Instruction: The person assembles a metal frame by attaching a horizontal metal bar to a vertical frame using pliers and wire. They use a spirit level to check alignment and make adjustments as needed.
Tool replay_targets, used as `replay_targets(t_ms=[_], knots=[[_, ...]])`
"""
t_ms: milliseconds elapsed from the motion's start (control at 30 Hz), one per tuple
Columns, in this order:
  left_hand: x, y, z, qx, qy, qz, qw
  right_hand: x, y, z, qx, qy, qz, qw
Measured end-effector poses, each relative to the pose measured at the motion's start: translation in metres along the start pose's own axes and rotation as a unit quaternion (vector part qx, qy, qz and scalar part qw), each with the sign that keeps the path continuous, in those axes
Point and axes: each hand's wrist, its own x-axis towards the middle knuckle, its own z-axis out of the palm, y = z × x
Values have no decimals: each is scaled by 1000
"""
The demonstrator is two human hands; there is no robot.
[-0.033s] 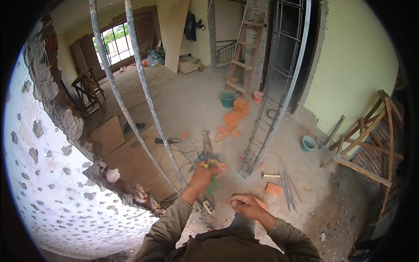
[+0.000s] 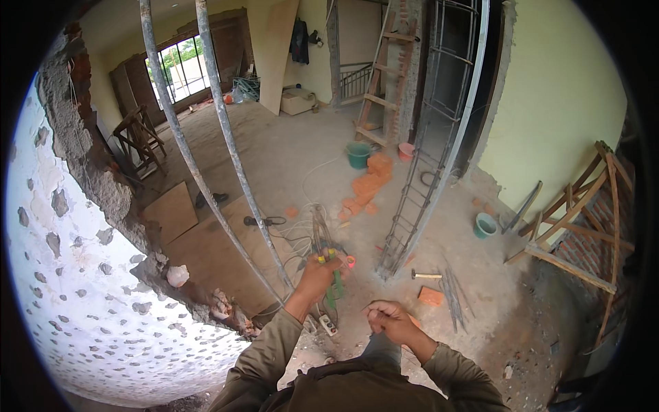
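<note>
My left hand (image 2: pixel 318 280) is closed round slim grey-brown lengths (image 2: pixel 320 230) with yellow parts by the fingers. Blur hides their exact kind. A green strip (image 2: pixel 334 291) hangs below that hand, and a small pink round thing (image 2: pixel 351 261) shows beside its fingers; whether it is held, I cannot tell. Lower and to the right, my right hand (image 2: pixel 392 323) has its fingers curled in a pinch. Anything between those fingertips is too small to make out. A white power strip (image 2: pixel 327 325) lies on the floor just below my left hand.
Two metal poles (image 2: pixel 230 134) slant down on the left beside a chipped white wall (image 2: pixel 89 302). Right of centre stands a rebar cage (image 2: pixel 415 199). A hammer (image 2: pixel 427 276), an orange brick (image 2: pixel 430 296), loose rods (image 2: pixel 453 302) and a green bucket (image 2: pixel 484 226) are to the right.
The lengths in my left hand have tilted slightly to the left. My right hand has shifted a little to the right, its fingertips slightly higher.
</note>
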Motion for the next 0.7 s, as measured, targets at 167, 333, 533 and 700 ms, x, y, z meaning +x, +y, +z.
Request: replay_targets(t_ms=[167,333,533,700], knots=[[20,-28,-4,133,55,96,985,31,21,-25,-295,106,-138,940],[36,-65,4,244,95,194,945,53,24,-6,-334,163,-201,907],[24,-62,11,96,126,138,978,72,30,21,-160,390,-154,894],[18,-50,10,216,87,199,952,77,19,0,-359,263,-190,875]])
